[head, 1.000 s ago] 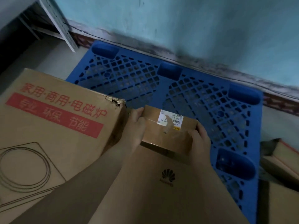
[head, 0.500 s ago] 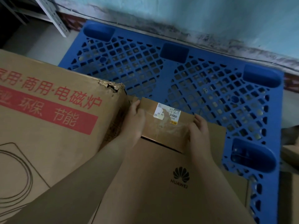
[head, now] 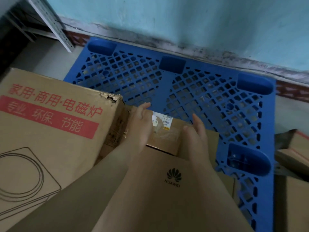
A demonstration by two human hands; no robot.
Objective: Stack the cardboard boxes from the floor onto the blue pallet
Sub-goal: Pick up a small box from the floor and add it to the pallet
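Forearms (head: 103, 186) hide much of small box (head: 167, 138)

Ahead of me a pale blue-green wall (head: 200, 19) runs across the top of my view, its foot stained dark and flaking. A strip of reddish skirting (head: 291, 91) shows below it at the right. At the upper left stands a grey perforated metal shelf post (head: 55, 25), planted on the grey concrete floor (head: 45, 64).

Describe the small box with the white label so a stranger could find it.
Start at the blue pallet by the wall. At its near edge, right of the big red-printed box, sits the small box. Only it carries a torn white barcode label.
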